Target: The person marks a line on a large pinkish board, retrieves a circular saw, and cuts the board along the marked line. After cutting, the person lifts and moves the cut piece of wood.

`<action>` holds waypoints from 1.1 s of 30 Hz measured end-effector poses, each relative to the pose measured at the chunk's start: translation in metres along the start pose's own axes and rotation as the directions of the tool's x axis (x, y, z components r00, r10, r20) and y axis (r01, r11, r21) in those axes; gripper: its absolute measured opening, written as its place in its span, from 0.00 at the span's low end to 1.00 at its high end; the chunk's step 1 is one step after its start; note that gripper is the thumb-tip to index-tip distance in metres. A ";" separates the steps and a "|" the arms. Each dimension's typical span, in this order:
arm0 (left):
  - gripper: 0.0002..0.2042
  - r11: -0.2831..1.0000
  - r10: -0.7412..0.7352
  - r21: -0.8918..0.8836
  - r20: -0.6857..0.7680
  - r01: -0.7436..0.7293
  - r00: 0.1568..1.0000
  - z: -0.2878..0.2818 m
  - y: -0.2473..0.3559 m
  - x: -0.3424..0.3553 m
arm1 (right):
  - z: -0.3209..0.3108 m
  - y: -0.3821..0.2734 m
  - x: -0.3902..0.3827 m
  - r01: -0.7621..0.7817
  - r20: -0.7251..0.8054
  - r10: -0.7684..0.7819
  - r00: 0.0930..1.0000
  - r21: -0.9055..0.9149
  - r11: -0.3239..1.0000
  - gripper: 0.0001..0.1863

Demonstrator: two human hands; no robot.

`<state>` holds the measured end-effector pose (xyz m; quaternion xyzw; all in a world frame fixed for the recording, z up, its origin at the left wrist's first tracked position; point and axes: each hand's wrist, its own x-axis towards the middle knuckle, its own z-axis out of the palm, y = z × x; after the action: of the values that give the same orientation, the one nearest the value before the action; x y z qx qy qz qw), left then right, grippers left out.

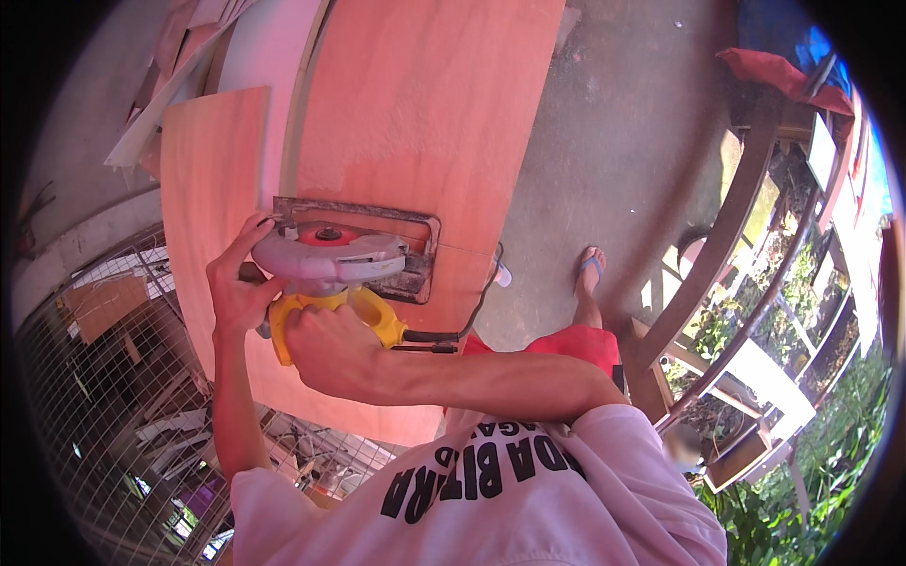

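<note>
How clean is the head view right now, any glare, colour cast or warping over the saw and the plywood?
Head view: strong sunlight washes the plywood sheet pinkish, brightest near its top; the circular saw and both hands, left hand and right hand, look sharp, without motion blur; fisheye bends the railing and wire mesh near the rim; the corners are black.

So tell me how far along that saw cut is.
Barely started. The circular saw sits at the near end of the plywood sheet, with a thin line running right from its base plate. The right hand grips the yellow handle, and the left hand steadies the body. The sheet beyond looks uncut.
</note>
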<state>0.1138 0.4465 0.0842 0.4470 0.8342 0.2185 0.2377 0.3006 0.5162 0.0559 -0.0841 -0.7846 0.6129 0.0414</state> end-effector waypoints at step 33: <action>0.37 1.000 0.021 0.008 -0.012 -0.021 1.000 -0.016 -0.019 0.003 | 0.011 -0.004 0.022 0.021 0.030 -0.020 0.999 -0.016 1.000 0.12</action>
<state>0.0905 0.4375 0.0859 0.4555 0.8316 0.2206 0.2286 0.2769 0.5088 0.0567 -0.0672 -0.7909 0.6072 0.0354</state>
